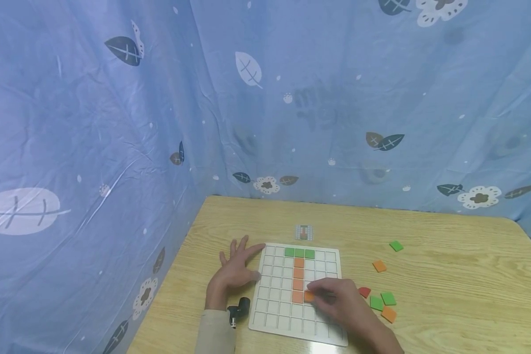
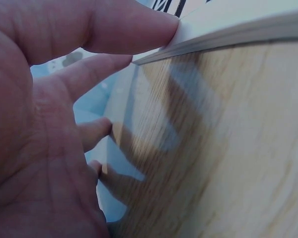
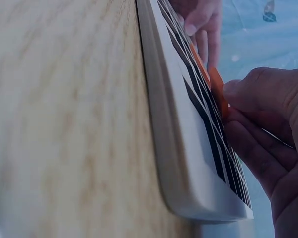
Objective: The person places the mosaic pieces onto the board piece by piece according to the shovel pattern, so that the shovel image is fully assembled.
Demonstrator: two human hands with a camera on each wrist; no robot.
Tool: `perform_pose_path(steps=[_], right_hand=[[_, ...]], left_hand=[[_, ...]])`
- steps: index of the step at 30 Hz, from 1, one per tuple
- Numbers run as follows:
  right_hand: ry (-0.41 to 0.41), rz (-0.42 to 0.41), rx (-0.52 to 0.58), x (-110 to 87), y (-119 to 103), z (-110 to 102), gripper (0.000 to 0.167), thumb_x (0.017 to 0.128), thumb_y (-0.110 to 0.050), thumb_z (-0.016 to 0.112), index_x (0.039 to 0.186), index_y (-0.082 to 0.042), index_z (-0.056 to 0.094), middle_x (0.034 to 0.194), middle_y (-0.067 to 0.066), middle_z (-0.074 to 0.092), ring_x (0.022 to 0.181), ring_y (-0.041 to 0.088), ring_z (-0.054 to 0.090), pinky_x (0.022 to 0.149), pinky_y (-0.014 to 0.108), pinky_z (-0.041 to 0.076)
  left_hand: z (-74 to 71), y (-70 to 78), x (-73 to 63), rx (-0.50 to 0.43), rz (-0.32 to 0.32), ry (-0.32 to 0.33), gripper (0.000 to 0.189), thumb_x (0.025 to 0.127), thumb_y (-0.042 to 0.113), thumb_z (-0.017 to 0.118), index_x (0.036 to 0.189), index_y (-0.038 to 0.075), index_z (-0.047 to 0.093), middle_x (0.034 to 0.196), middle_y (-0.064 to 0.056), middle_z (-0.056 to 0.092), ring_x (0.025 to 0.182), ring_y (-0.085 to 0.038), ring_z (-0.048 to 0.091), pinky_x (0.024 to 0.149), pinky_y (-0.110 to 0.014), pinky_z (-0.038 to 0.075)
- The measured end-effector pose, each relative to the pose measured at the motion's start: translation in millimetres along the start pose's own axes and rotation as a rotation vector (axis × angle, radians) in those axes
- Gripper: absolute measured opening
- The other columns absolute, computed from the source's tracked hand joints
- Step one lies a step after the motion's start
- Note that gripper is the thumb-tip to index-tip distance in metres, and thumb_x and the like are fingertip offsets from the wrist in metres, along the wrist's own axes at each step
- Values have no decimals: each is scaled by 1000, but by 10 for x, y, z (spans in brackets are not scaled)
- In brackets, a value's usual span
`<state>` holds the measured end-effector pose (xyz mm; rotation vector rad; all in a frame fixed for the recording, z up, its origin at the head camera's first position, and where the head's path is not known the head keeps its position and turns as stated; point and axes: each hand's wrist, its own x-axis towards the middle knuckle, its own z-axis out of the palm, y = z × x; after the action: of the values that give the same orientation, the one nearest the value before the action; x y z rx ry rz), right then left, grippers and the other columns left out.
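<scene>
**Blue leaf-print curtain [image 1: 318, 98], wood-grain table [image 1: 446, 265]: one orange tile [image 1: 309, 296] in hand at a gridded board [image 1: 271, 307]**

Right hand [image 1: 347, 302], lower centre of the head view: thumb and fingers pinch the orange tile. In the right wrist view the tile stands tilted over the grid; whether its lower edge touches the board cannot be told.

Handling, as judged: set the lower edge along a cell line, square it to the neighbouring tile, then let it down flat and draw the fingers away upward, lest they drag the placed pieces.

Left hand [image 1: 235, 272], left of the board: fingers spread, grasping nothing; thumb and index fingertip touch the board's edge. Light steadying pressure should suffice; a push could skew the grid.

On the board: a row of three green tiles [image 1: 299, 253], upper part; a column of four orange tiles [image 1: 298, 274] below its middle, the held tile just right of the lowest.

Above the board: one small patterned card [image 1: 304, 232].

Right of the board: loose tiles, three green [image 1: 396, 246], two orange [image 1: 379, 266], one red piece [image 1: 364, 292].
</scene>
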<state>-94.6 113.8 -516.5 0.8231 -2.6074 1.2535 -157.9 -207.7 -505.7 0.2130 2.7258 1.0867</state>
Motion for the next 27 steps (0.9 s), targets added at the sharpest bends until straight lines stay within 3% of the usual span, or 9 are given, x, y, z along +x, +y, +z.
perform_pose_path(steps=[13, 27], right_hand=[[-71, 58, -26, 18, -45, -46, 29, 87, -5, 88, 110, -23, 86, 108, -12, 83, 103, 4, 76, 90, 30, 66], [-51, 45, -26, -6, -30, -29, 29, 86, -8, 89, 112, -22, 85, 110, -11, 84, 104, 4, 76, 90, 30, 66]], left_hand=[[-14, 10, -7, 10, 2, -6, 92, 71, 14, 75, 160, 26, 58, 183, -22, 15, 169, -53, -6, 123, -85, -15], [7, -22, 0, -57, 49, 30, 91, 69, 11, 75, 157, 30, 62, 181, -27, 18, 167, -58, -6, 119, -86, -22]])
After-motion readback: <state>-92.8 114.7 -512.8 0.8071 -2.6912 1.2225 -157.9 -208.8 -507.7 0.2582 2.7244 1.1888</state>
